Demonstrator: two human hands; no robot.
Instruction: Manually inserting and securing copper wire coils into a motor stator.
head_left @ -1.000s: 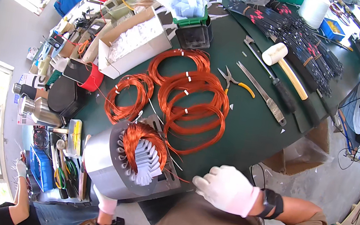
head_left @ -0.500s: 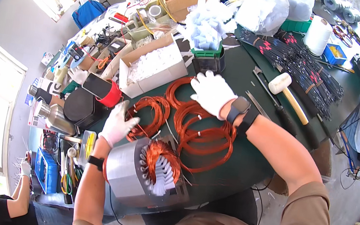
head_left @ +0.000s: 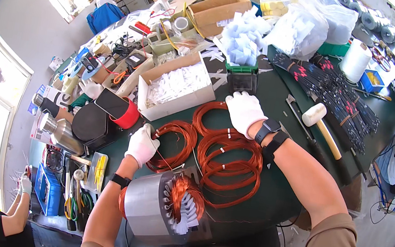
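Both my hands wear white gloves. Loops of copper wire lie linked on the green table, a smaller coil [head_left: 176, 128] at left and a group of coils [head_left: 234, 155] to its right, with white ties. My left hand [head_left: 143, 146] is closed on the left edge of the smaller coil, the grip partly hidden by the glove. With fingers curled down, my right hand [head_left: 244, 113] holds the far edge of the upper right coil; its fingertips are partly hidden. Nearest me sits a metal stator core [head_left: 148, 209] with copper windings and white slot liners [head_left: 185, 220] at its end.
Beyond the coils stand a carton of white pieces [head_left: 177, 86] and a black-green bin [head_left: 242, 79] of white slips. A mallet [head_left: 323, 128] and bundled black sleeves [head_left: 337, 91] lie right. Left are a steel bottle [head_left: 64, 134] and tools. Co-workers sit at both sides.
My left hand's spread fingers have closed at the smaller coil. My right hand's fingers have curled onto the upper coil's edge. The whole view has shifted slightly.
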